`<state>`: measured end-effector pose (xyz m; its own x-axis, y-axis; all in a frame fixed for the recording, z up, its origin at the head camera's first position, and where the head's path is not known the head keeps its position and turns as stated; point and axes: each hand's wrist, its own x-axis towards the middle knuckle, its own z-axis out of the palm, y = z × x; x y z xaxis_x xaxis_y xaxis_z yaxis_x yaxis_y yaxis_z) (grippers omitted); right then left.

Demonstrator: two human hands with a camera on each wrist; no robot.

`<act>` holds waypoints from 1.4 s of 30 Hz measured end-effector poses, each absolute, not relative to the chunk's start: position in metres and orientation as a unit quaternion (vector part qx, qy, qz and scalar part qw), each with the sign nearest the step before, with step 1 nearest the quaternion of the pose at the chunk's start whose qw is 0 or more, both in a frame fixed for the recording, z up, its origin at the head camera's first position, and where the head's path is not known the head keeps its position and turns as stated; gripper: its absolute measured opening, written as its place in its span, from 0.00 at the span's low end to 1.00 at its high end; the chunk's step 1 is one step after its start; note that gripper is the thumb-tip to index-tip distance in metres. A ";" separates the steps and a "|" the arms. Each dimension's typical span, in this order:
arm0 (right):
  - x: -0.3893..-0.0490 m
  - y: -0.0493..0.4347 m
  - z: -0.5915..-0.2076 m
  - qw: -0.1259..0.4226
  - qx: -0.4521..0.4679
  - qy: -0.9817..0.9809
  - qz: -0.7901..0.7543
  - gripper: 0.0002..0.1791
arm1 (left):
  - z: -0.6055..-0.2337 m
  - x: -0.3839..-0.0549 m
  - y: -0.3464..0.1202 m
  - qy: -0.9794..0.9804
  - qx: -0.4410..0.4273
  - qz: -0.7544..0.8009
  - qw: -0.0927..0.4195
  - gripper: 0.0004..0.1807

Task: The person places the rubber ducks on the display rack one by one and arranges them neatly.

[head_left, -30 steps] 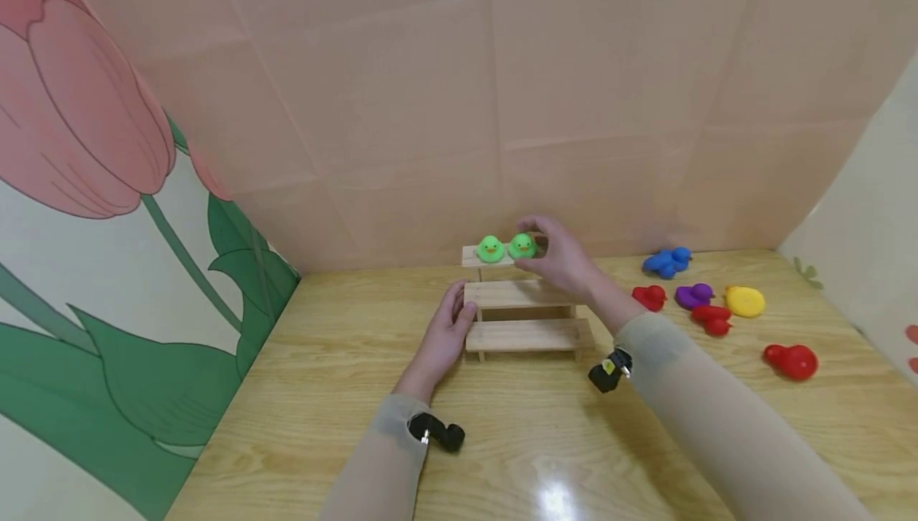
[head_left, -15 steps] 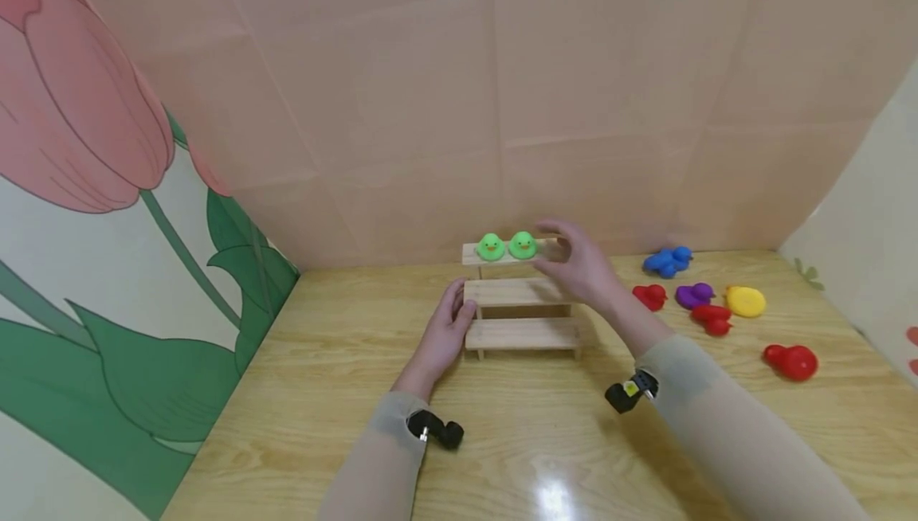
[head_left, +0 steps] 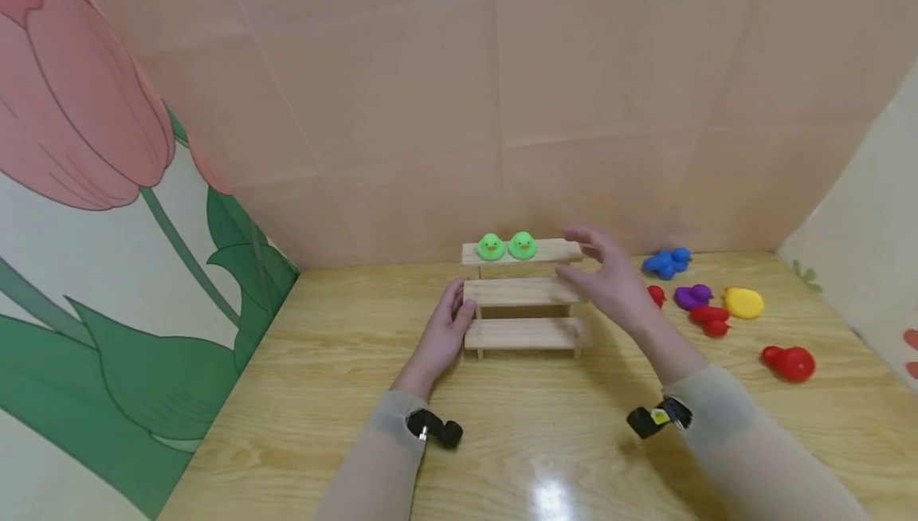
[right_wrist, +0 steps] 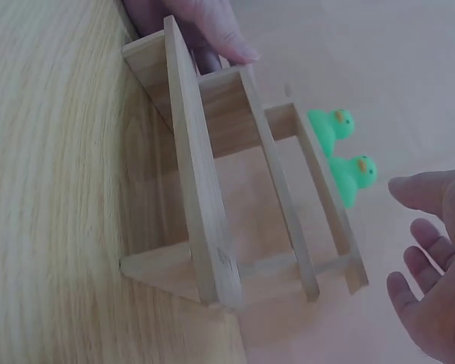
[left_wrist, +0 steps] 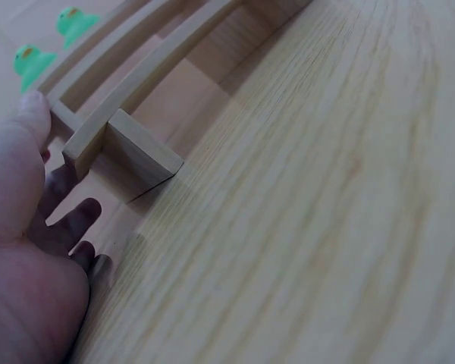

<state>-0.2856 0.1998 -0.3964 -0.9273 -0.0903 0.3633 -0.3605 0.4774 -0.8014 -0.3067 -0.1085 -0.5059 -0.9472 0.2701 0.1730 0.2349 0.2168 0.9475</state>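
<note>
Green ducks [head_left: 523,246], facing viewer, atop wooden shelf [head_left: 522,292], long axis left-right

Two ducks [head_left: 523,245] sit atop the rack [head_left: 526,292]; right of it lie toys [head_left: 789,363] (one half-hidden, apparently a duck [head_left: 657,295]).

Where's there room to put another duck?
On the middle step and bottom step, both bare, or the top step right of the two green ducks, which crowd its left part. Loose ducks crowd the right of the table.
</note>
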 end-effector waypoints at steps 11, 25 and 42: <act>-0.268 0.218 -0.402 0.168 0.111 -0.849 0.489 0.34 | -0.505 -0.306 -0.109 0.784 0.156 0.601 0.015 0.36; -0.250 0.249 -0.409 0.182 0.088 -0.865 0.460 0.36 | -0.506 -0.308 -0.109 0.784 0.164 0.598 0.013 0.36; -0.251 0.290 -0.431 0.165 0.025 -0.873 0.458 0.39 | -0.507 -0.309 -0.109 0.783 0.163 0.600 0.008 0.34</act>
